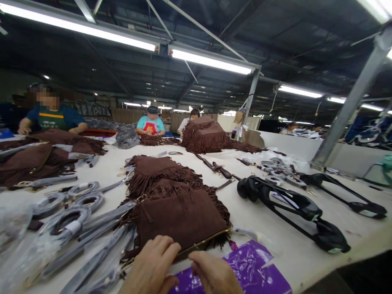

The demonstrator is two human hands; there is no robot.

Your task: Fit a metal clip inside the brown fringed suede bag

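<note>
Fingers of my left hand point(152, 263) lie curled on the near edge of the brown bag point(180, 218), pressing on its gold frame point(203, 243). My right hand point(214, 273) is just beside, and its fingertips pinch the same frame from the near side. So both hands are closed on the bag, not flat open.

The bag lies on the white table point(284, 245) directly in front of me, with the opening toward me and the fringe hanging out at its sides. It is the nearest one of a row of the same fringed bags point(159, 171) that goes away from me across the table. Under my right hand is a purple plastic sheet point(254, 269), partly under the bag's near corner.

At my left are many straps in clear wrapping point(70, 220), some in coils, some long, touching the bag's left side. At my right, well apart from the bag, lie black straps point(294, 208) with thick ends.

Farther away there is a big pile of brown bags point(206, 134). At the far side, three people work: one in a green apron point(52, 116) at the left, one in a red apron point(150, 124) in the middle, and one more behind the pile, mostly hidden.
</note>
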